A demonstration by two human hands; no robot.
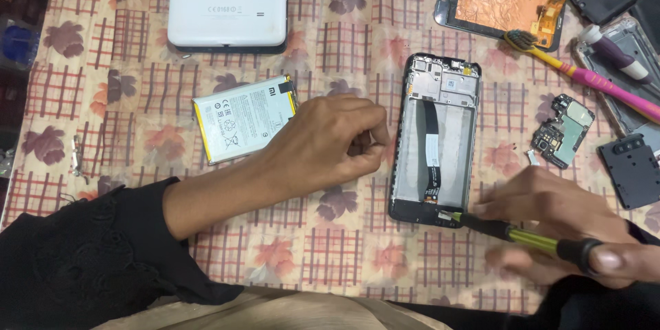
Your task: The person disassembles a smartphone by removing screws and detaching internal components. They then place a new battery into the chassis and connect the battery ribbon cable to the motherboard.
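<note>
An opened phone frame (pixel 435 139) lies on the checked floral cloth (pixel 103 96), back off, a black ribbon cable down its middle. My right hand (pixel 557 230) grips a yellow-and-black screwdriver (pixel 529 239); its tip touches the frame's bottom edge. My left hand (pixel 330 143) rests on the cloth just left of the frame, fingers curled together; whether they pinch something small I cannot tell. A flat white battery (pixel 244 117) lies left of that hand.
A white phone back cover (pixel 228 1) sits at the top. Top right: a screen panel with copper backing (pixel 498 5), a pink-handled toothbrush (pixel 584 75), a small green circuit board (pixel 564 130), black plastic covers (pixel 632 168) and another frame.
</note>
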